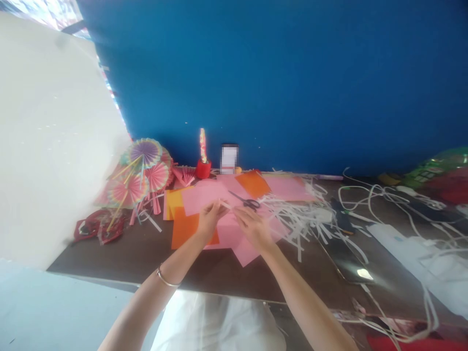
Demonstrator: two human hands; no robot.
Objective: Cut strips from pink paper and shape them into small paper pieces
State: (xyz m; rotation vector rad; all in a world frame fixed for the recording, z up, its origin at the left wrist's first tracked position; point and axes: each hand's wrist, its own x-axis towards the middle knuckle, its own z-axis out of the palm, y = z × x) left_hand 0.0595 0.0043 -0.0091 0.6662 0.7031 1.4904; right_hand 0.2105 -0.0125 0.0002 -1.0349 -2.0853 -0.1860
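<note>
While your left hand (pixel 211 218) pinches a pale strip (pixel 226 205) below frame centre, its axis slopes down toward your right hand (pixel 253 227), grip unclear.

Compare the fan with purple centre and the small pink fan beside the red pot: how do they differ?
The purple-centred fan is opened to a full circle; the small pink fan spreads only into a wedge. The purple-centred fan shows several colours; the small pink fan looks pink throughout. Both are pleated.
</note>
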